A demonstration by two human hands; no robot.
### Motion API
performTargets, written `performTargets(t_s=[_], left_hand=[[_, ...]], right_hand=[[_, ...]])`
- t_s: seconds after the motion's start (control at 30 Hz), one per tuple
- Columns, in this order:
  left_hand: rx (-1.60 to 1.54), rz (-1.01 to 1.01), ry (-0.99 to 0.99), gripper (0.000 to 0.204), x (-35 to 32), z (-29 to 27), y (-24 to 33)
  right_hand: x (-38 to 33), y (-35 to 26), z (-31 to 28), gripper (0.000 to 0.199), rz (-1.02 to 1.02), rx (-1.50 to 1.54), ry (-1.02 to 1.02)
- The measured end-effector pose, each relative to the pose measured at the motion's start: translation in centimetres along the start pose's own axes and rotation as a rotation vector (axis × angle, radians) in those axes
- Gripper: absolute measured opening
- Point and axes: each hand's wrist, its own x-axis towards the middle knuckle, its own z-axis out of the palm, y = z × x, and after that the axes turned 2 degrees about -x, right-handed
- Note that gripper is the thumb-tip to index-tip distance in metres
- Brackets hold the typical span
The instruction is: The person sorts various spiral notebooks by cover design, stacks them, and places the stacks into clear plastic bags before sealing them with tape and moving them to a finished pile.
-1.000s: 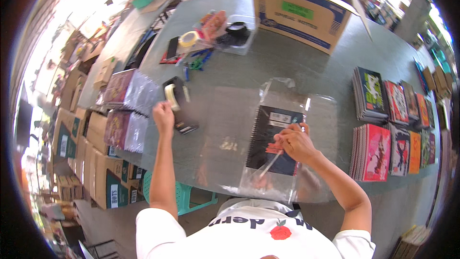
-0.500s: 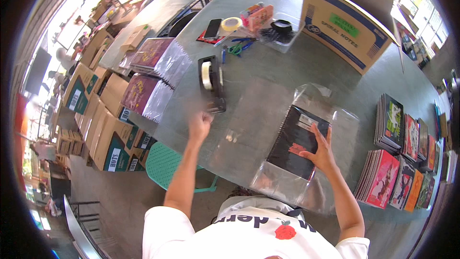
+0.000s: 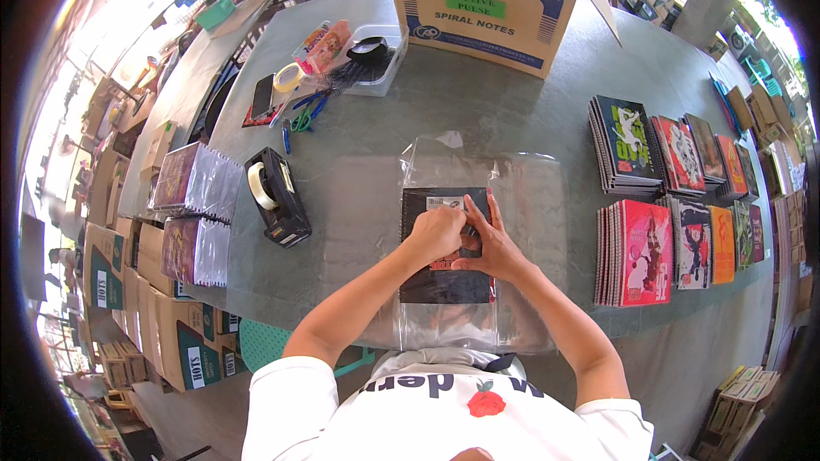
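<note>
A black spiral notebook (image 3: 448, 288) lies on a clear plastic sheet (image 3: 534, 196) in front of me, and the plastic extends past its edges. My right hand (image 3: 495, 246) rests on the notebook's right part, its fingers and thumb spread apart. Close beside it, my left hand (image 3: 437, 235) is closed over the cover near a pale label; whatever its fingertips hold is hidden. A black tape dispenser (image 3: 278, 196) with a roll of tape stands to the left, apart from both hands.
Stacks of spiral notebooks (image 3: 634, 252) stand at the right. Plastic-covered notebooks (image 3: 195, 249) are stacked at the left edge. Toward the back sit a cardboard box (image 3: 478, 21), a clear tub (image 3: 389, 68), green-handled scissors (image 3: 301, 120) and a phone (image 3: 262, 96). A green stool (image 3: 265, 343) is below the table's edge.
My left hand has moved from beside the tape dispenser rightward onto the notebook, next to my right hand. My right hand stays on the notebook. The head view has turned, shifting the whole scene.
</note>
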Motion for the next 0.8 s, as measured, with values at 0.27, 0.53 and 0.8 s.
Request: performTargets(t_s=[0.27, 0.53, 0.8], left_hand=[[-0.332, -0.514, 0.266, 0.087, -5.7, 0.9, -8.0], [-1.36, -0.174, 0.717, 0.08, -7.7, -2.5, 1.2], [-1.08, 0.316, 0.011, 0.089, -10.0, -4.1, -4.0]], right_hand=[[-3.2, 5.4, 3.2, 0.093, 0.184, -0.177, 0.256], [-2.4, -4.4, -0.3, 0.074, 0.089, 0.961, 0.597], [-5.2, -0.1, -1.9, 0.078, 0.022, 0.379, 0.112]])
